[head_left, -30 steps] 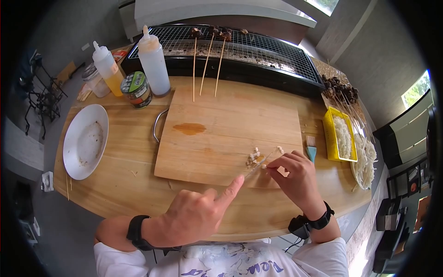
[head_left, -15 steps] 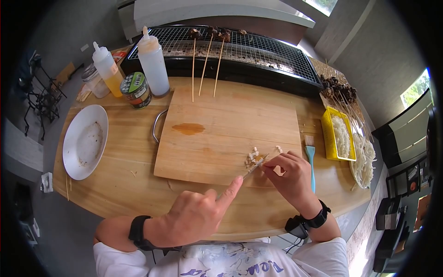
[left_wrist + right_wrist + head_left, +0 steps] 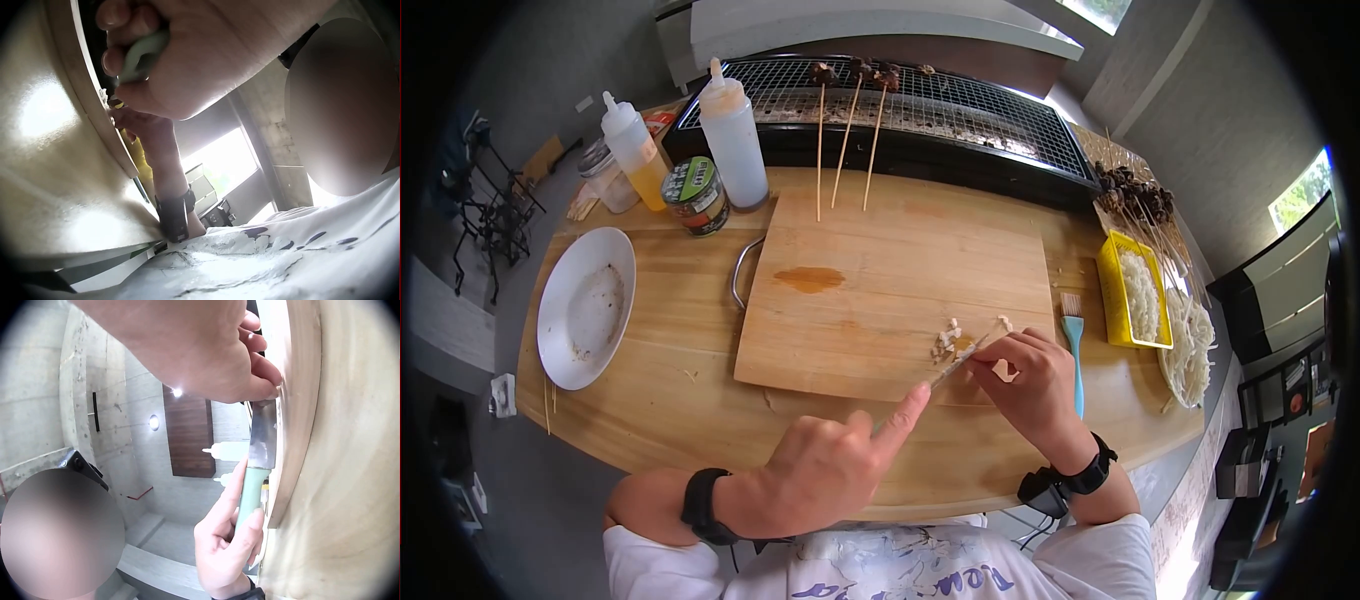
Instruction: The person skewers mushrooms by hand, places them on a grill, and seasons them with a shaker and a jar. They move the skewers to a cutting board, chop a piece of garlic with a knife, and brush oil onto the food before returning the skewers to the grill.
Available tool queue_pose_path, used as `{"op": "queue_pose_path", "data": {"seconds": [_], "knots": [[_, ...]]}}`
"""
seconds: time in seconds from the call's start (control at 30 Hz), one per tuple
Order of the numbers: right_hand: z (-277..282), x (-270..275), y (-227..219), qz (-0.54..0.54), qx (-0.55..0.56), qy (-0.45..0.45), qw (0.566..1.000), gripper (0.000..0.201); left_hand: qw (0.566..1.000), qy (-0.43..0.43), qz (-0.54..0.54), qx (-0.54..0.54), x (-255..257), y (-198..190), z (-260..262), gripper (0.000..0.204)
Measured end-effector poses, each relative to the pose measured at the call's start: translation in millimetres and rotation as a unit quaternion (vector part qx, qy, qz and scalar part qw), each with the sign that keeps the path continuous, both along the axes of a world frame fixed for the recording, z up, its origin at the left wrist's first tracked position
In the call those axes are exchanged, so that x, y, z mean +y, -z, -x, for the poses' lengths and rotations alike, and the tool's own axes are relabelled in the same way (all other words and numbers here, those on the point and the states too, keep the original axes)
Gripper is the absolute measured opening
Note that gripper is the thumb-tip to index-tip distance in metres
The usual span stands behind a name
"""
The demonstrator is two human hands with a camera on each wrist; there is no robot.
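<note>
My left hand point(image 3: 820, 472) grips a knife point(image 3: 262, 434) by its pale green handle, the index finger stretched along it toward the blade. The blade slants over the near right corner of the wooden cutting board point(image 3: 900, 260). Close against the blade, my right hand point(image 3: 1035, 385) has its thumb and fingertips pinched together on a small pale piece, mostly hidden by the fingers. Chopped whitish bits, like garlic, lie in a small pile point(image 3: 946, 340) just beyond the blade. Another bit point(image 3: 1004, 323) sits farther right, near the knife tip.
A blue brush point(image 3: 1074, 345) lies right of the board, beside a yellow basket point(image 3: 1112, 290) of white shreds. A grill point(image 3: 960, 110) with several dark skewered pieces stands behind. Squeeze bottles point(image 3: 733, 140), a jar point(image 3: 695, 195) and an oval plate point(image 3: 550, 310) are on the left.
My right hand has shifted slightly left along the blade, uncovering the brush handle. The knife blade has changed its tilt a little over the bits. My left hand has barely moved.
</note>
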State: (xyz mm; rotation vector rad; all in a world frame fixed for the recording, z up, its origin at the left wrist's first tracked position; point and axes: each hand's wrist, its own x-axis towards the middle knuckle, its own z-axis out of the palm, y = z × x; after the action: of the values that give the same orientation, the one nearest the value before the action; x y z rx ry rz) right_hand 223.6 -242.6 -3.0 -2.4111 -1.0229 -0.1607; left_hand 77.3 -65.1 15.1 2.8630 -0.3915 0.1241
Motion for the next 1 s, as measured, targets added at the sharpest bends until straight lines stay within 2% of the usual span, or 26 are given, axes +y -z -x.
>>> {"op": "queue_pose_path", "data": {"seconds": [0.23,0.67,1.0], "knots": [[1,2,-3,-0.018,-0.04,-0.016,0.999,0.008,1.0,-0.004,0.004,-0.002,1,7,-3,0.066],[1,0,-2,-0.01,-0.029,-0.018,0.999,0.007,1.0,0.006,0.015,0.001,1,-1,-2,0.068],[1,-1,-2,-0.004,-0.03,-0.022,0.999,0.007,1.0,0.005,-0.015,0.006,-1,-2,1,0.067]]}}
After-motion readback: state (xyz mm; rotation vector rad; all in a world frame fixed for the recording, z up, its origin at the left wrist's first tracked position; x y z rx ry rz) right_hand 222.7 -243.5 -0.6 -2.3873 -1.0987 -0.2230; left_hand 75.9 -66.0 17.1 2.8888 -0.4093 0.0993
